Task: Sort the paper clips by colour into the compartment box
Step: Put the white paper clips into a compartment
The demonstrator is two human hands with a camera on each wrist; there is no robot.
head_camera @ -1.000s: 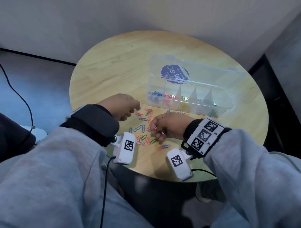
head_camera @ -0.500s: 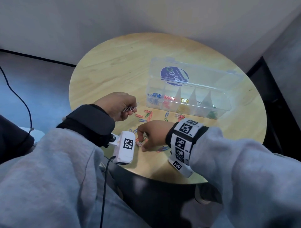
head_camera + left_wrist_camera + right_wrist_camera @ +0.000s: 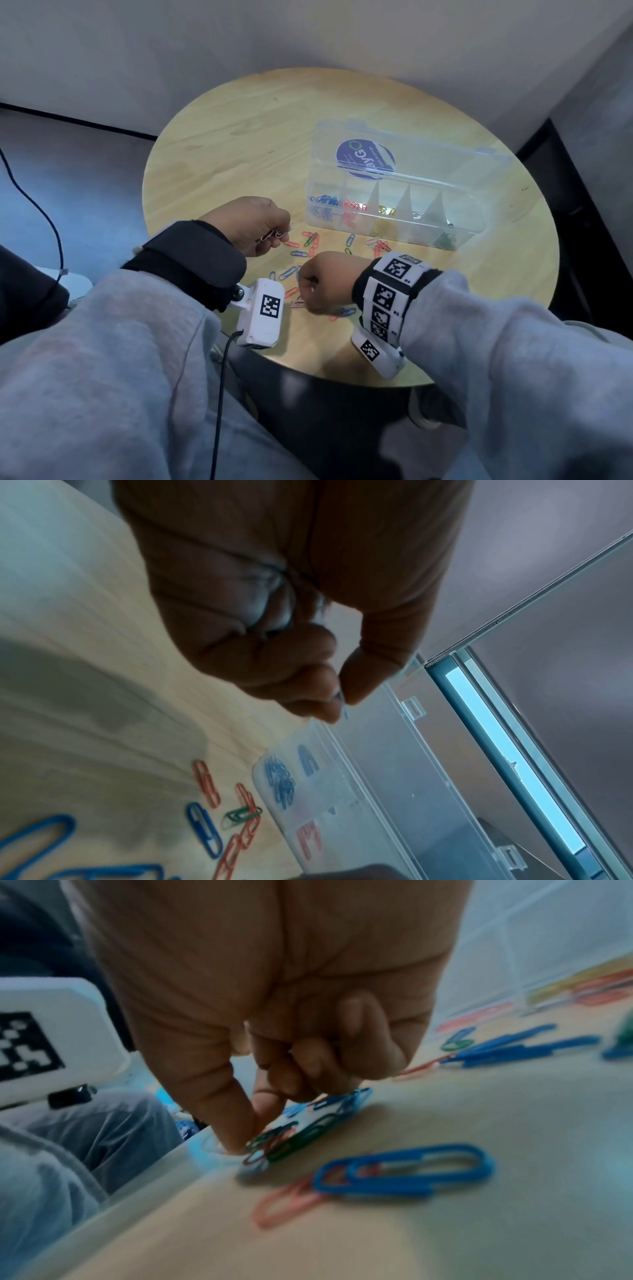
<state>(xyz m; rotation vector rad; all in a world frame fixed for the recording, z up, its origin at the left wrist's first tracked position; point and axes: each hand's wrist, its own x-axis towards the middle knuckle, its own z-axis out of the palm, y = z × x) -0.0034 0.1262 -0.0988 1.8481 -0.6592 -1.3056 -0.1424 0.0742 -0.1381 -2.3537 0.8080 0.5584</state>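
Both hands at work among loose paper clips on a round wooden table (image 3: 219, 144).

The left hand (image 3: 251, 224) pinches a few pale paper clips (image 3: 279, 234), held above the table; their colour is hard to tell. The right hand (image 3: 323, 282) presses thumb and forefinger down onto the scattered clips (image 3: 291, 1139), seemingly pinching one. The clear compartment box (image 3: 394, 205) stands open beyond, with blue, red, yellow and green clips in separate compartments.

Loose paper clips (image 3: 310, 255) in blue, red, green and pale tints on a light wooden table (image 3: 239, 144). Clear compartment box (image 3: 394, 205) with a dark blue round label (image 3: 364, 159). Grey sleeves (image 3: 513, 359); black-and-white square-patterned wristband (image 3: 390, 294).
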